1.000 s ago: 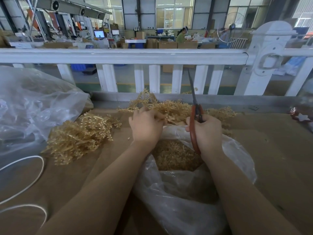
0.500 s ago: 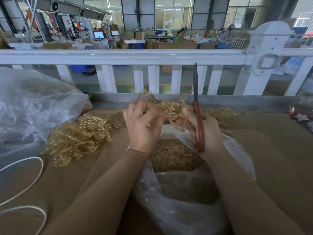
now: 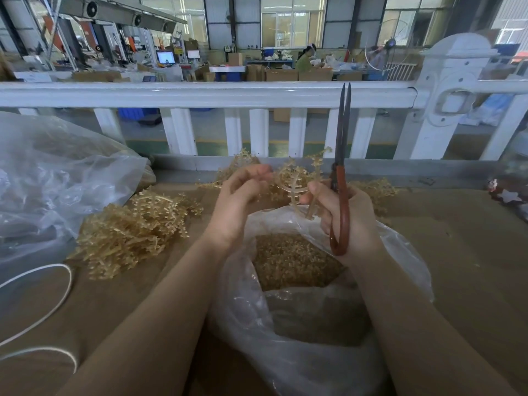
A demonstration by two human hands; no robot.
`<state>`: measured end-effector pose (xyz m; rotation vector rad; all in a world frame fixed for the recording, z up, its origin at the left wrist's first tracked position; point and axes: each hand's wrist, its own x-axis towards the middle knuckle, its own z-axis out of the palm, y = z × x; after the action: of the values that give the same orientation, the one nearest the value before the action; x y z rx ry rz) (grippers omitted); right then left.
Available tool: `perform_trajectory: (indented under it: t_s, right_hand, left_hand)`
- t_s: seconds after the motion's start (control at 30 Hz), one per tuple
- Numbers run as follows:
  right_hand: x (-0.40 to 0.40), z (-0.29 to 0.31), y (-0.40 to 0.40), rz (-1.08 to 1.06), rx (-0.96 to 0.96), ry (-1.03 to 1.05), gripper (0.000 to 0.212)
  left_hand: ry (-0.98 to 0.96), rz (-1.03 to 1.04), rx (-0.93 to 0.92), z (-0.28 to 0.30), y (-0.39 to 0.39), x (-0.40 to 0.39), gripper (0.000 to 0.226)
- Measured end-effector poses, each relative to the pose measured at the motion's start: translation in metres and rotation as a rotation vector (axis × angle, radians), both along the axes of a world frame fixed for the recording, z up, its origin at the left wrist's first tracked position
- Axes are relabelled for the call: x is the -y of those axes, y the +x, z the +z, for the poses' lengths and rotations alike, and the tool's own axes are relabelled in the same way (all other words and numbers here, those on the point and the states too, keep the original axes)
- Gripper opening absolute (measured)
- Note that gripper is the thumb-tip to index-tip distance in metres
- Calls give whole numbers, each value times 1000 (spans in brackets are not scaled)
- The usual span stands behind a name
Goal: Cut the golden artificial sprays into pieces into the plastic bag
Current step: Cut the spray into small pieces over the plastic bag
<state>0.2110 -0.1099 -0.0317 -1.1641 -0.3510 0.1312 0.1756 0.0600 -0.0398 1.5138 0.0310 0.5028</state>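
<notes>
A golden spray (image 3: 294,178) hangs above the open clear plastic bag (image 3: 400,252), held between both hands. My left hand (image 3: 240,201) pinches its branches from the left. My right hand (image 3: 345,212) grips the red-handled scissors (image 3: 341,178), blades pointing straight up and nearly closed, while its thumb and forefinger hold the spray's stem. Cut golden pieces (image 3: 288,261) fill the bag's bottom. A heap of uncut golden sprays (image 3: 134,232) lies on the table at the left, more sprays (image 3: 374,190) behind my hands.
A large crumpled clear bag (image 3: 57,178) sits at the far left. A white cord (image 3: 43,304) loops at the front left. A white railing (image 3: 228,94) runs along the table's far edge. A small star ornament (image 3: 507,195) lies at the right.
Both hands have lifted a spray off the back pile and raised it above the bag. The scissors swung from leaning left to upright.
</notes>
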Motion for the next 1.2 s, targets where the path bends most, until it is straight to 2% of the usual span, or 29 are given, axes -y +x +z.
perform_trajectory:
  t_s: [0.1,0.2,0.33,0.4,0.53,0.63,0.73,0.83,0.93,1.07,1.2]
  right_hand:
    - [0,0,-1,-42,29,-60,10]
    - [0,-2,0,-39,53,-78,10]
    - [-1,-5,3,-53,114,-151,4]
    - [-4,-8,4,-98,150,-173,5]
    - [-12,-16,5,-384,326,-247,11]
    - [-10,-18,6,-469,462,-231,15]
    - [-9,-23,7,-429,561,-392,28]
    - [-10,-30,7,-396,684,-695,40]
    - [-11,-32,9,-422,766,-942,51]
    - [-8,-31,11,-433,726,-1024,59]
    - [-5,-31,14,-455,689,-1114,56]
  left_hand:
    - [86,-195,-76,2,0,-4,31]
    - [120,-269,-98,-1,0,2,17]
    - [63,-202,-138,-1,0,4,15]
    - [2,-157,-147,-2,1,5,6]
    - [-155,-19,-161,-1,3,3,10]
    - [-265,48,-162,-1,4,1,13]
    - [-296,64,-136,-2,4,0,11]
    - [-280,56,-70,-2,3,0,5]
    - [-262,41,-19,-2,2,-1,15]
    - [-249,6,-23,-1,1,-4,33]
    - [-261,-30,-17,-2,0,-6,22]
